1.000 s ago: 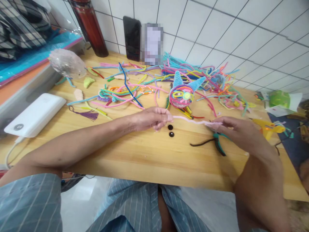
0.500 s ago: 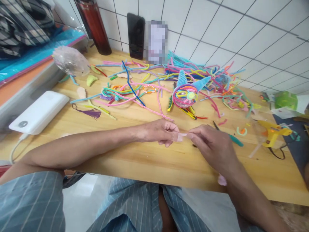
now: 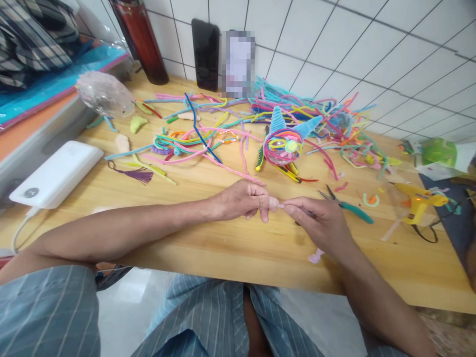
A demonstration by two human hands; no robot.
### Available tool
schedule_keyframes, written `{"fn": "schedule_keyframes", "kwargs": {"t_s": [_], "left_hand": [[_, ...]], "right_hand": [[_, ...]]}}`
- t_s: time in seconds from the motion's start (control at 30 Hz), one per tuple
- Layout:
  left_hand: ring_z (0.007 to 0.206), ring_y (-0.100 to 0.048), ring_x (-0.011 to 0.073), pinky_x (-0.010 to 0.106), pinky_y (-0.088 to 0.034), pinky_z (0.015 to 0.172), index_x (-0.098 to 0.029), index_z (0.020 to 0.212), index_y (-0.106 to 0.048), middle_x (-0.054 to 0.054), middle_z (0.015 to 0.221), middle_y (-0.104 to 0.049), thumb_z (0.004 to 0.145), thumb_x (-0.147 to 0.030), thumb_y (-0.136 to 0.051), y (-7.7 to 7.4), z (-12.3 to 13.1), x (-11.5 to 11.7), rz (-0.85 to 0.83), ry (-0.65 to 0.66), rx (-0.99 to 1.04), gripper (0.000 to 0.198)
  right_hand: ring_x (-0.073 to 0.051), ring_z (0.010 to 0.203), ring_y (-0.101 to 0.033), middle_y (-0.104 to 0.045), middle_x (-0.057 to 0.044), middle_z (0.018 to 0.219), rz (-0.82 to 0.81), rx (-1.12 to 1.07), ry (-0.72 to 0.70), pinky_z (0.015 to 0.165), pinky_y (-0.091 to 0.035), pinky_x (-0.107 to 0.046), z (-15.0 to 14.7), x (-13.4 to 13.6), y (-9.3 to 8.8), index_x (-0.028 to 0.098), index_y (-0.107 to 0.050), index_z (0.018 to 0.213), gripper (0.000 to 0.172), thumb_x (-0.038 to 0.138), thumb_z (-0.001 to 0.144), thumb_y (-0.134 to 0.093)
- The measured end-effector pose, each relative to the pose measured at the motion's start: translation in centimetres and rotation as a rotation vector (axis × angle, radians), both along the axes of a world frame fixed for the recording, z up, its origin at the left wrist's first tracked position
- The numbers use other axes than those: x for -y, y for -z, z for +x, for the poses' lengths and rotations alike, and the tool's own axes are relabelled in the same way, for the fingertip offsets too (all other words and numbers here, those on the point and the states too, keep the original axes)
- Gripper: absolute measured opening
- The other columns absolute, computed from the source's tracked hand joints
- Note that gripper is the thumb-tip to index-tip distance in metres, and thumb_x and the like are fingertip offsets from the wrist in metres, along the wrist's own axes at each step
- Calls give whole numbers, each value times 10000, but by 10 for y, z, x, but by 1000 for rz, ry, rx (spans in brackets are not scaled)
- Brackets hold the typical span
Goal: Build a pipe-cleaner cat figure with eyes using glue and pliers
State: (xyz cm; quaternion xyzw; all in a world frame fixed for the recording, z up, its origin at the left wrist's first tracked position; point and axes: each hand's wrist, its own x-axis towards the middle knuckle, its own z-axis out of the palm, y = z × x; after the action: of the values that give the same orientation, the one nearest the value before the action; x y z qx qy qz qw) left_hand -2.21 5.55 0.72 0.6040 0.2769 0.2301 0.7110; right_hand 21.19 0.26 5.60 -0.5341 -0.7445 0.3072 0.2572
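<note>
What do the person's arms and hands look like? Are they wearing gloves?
No gloves: the left hand and right hand are bare, with no watch to be seen. The left sleeve is short and loose, grey-blue with thin pale stripes.

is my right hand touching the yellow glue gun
Apart: the head view shows bare tabletop and pliers between the right hand and the yellow glue gun.
</note>
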Motion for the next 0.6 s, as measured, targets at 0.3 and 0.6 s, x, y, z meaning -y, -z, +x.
{"fn": "schedule_keyframes", "kwargs": {"t_s": [0.3, 0.6], "left_hand": [[468, -476, 62, 204, -366, 467, -102, 849, -790, 20, 601, -700, 824, -715, -836, 2, 6, -1, -113, -213, 115, 615], [638, -609, 73, 192, -456, 594, -143, 1054, -761, -6, 821, -767, 678, -413, -986, 1, 3, -12, -23, -237, 200, 515]], "right_hand": [[-172, 618, -639, -784, -23, 740, 71, -13, 65, 621, -456, -303, -11, 3, 12, 256, -860, 938, 289, 422, 1002, -632], [-119, 533, -359, -414, 64, 541, -159, -291, 220, 530, -280, -277, -11, -4, 24, 221, -772, 821, 350, 539, 933, -678]]}}
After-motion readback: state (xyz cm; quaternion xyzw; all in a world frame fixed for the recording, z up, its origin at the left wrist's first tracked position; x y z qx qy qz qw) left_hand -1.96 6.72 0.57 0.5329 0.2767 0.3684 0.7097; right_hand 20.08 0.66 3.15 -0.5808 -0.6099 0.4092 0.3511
